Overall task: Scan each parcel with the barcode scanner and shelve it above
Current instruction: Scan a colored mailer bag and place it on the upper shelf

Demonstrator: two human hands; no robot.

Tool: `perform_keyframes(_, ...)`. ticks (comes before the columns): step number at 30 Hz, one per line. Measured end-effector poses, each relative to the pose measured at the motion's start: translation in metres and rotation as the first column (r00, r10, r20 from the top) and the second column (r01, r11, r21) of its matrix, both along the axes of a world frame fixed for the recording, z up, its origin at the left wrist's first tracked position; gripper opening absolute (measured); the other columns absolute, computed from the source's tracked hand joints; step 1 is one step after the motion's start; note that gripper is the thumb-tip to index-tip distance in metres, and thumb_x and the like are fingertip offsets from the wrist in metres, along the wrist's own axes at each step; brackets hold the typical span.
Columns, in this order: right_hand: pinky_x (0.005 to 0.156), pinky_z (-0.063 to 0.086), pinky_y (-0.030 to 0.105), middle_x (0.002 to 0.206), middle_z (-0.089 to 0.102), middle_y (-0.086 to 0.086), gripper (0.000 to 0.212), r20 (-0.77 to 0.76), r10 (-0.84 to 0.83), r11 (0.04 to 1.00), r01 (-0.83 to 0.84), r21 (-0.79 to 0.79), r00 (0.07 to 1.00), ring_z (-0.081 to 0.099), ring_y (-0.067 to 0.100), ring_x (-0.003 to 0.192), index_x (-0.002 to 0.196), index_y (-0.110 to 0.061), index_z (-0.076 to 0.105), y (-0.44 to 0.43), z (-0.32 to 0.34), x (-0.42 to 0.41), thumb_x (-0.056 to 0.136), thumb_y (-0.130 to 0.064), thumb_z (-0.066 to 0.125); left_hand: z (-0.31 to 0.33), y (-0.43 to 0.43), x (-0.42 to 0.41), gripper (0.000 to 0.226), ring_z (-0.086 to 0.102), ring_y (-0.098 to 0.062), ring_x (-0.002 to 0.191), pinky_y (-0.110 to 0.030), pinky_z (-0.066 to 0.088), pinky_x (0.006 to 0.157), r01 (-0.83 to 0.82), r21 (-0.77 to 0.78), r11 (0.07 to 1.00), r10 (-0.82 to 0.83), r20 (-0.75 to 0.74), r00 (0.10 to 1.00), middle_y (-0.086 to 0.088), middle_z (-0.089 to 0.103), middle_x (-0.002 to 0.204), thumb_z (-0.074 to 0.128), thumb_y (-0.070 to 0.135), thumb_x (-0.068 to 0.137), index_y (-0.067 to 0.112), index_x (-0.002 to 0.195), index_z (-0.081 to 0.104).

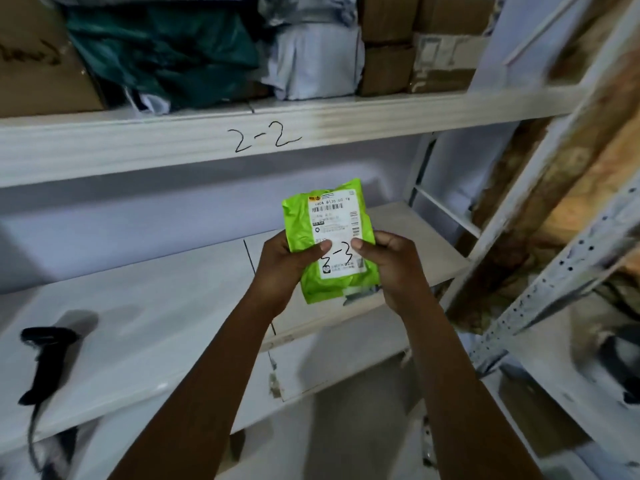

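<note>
Head: green parcel held upright, label facing camera

Label print on the parcel is too small to read; the barcode scanner is blurred

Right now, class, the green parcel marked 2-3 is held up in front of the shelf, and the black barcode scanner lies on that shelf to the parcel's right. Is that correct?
One detail is wrong: the black barcode scanner lies on the shelf to the left of the green parcel, not to its right. The head view shows it. The rest stands: the parcel, marked 2-3, is held up in front of the shelf.
</note>
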State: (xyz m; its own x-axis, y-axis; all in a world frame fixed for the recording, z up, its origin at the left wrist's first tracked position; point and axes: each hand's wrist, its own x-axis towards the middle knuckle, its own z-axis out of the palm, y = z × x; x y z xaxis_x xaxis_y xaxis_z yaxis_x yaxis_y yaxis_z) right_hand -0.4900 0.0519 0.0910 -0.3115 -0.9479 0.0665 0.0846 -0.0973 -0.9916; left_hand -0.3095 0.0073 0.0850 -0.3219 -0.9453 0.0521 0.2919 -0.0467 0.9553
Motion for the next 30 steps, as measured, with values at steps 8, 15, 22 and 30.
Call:
perform_keyframes(8, 0.085, 0.061, 0.048, 0.100, 0.078, 0.019, 0.017, 0.002, 0.008, 0.991, -0.008, -0.130, 1.000, 0.076, 0.035, 0.091, 0.103, -0.008, 0.079, -0.021, 0.027, -0.058, 0.090, -0.003, 0.070, 0.036, -0.024, -0.057, 0.034, 0.074, -0.034, 0.109, -0.057, 0.057, 0.098, -0.006, -0.134, 0.991, 0.013, 0.046, 0.999, -0.013, 0.076, 0.119, 0.076, -0.001, 0.088, 0.007, 0.121, 0.072)
perform_keyframes(15, 0.071, 0.061, 0.033, 0.094, 0.079, 0.014, 0.019, 0.018, 0.101, 0.964, -0.094, -0.248, 0.995, 0.076, 0.025, 0.081, 0.105, -0.003, 0.076, -0.040, 0.079, -0.112, 0.089, 0.004, 0.067, 0.087, -0.032, -0.106, 0.034, 0.076, -0.026, 0.105, -0.040, 0.062, 0.086, -0.062, -0.274, 0.960, 0.076, 0.043, 0.996, -0.006, 0.078, 0.114, 0.075, -0.003, 0.088, 0.010, 0.120, 0.073)
perform_keyframes(22, 0.096, 0.056, 0.058, 0.105, 0.077, 0.018, 0.019, -0.030, 0.191, 0.913, -0.189, -0.362, 0.981, 0.074, 0.036, 0.098, 0.102, -0.012, 0.080, -0.072, 0.129, -0.143, 0.086, -0.003, 0.074, 0.142, -0.029, -0.133, 0.034, 0.077, -0.023, 0.101, -0.032, 0.061, 0.080, -0.190, -0.391, 0.901, 0.204, -0.004, 0.979, -0.006, 0.079, 0.111, 0.075, -0.005, 0.087, 0.007, 0.118, 0.073)
perform_keyframes(30, 0.086, 0.061, 0.045, 0.103, 0.078, 0.015, 0.021, -0.051, 0.362, 0.812, -0.342, -0.472, 0.931, 0.075, 0.030, 0.091, 0.109, -0.004, 0.075, -0.084, 0.189, -0.104, 0.089, 0.001, 0.069, 0.195, -0.013, -0.101, 0.036, 0.077, -0.025, 0.101, -0.033, 0.061, 0.081, -0.368, -0.480, 0.797, 0.376, -0.083, 0.923, -0.010, 0.078, 0.114, 0.073, -0.006, 0.089, 0.000, 0.124, 0.069)
